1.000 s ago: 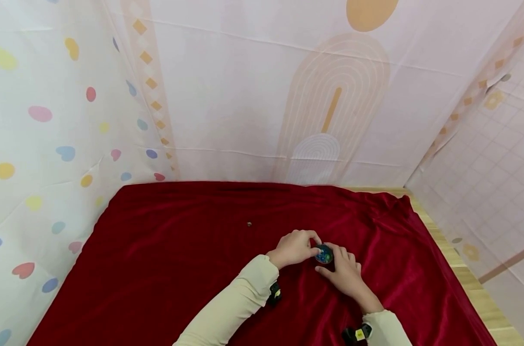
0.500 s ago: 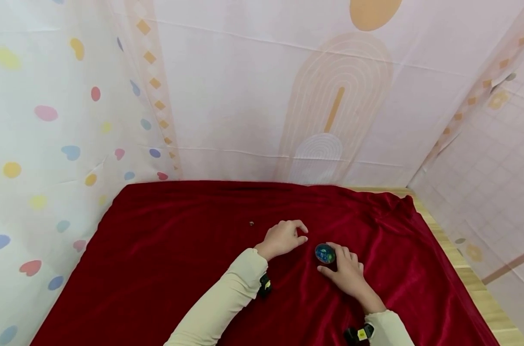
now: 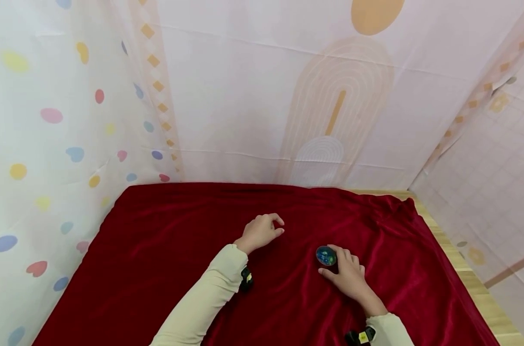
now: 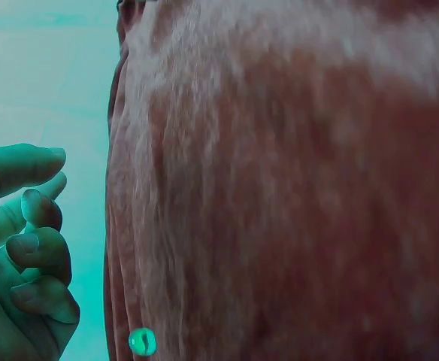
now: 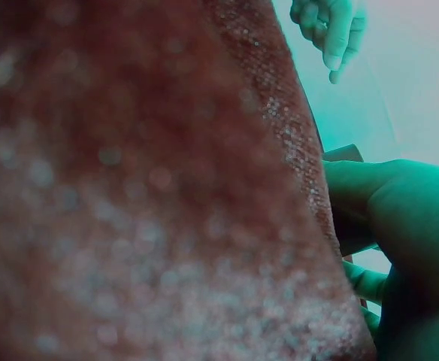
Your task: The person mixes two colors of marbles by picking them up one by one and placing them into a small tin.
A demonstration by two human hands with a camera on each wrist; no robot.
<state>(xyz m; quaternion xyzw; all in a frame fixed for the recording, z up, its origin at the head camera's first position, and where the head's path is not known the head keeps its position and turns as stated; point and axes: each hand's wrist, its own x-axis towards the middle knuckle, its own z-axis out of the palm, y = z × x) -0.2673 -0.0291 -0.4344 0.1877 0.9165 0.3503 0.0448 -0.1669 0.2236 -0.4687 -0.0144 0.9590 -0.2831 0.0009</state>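
Observation:
In the head view my left hand [image 3: 261, 231] is over the red cloth, thumb and index finger apart with nothing between them. The left wrist view shows its other fingers loosely bent. A small clear glass marble [image 4: 142, 342] lies on the cloth near that hand; in the head view the hand hides it. My right hand [image 3: 348, 273] holds a small round container [image 3: 326, 256], thumb and index finger around its side. Blue and green show inside the container's round top; the separate pieces are too small to tell. The right wrist view shows part of its side [image 5: 343, 153] behind the thumb.
The wrinkled red velvet cloth [image 3: 166, 269] covers most of the table. A strip of bare wood [image 3: 473, 276] shows along the right edge. Patterned curtains [image 3: 227, 96] hang behind and on both sides.
My left hand has left the container and moved left and away, now covering the spot where the marble showed. The right hand has stayed with the container, whose top is uncovered now.

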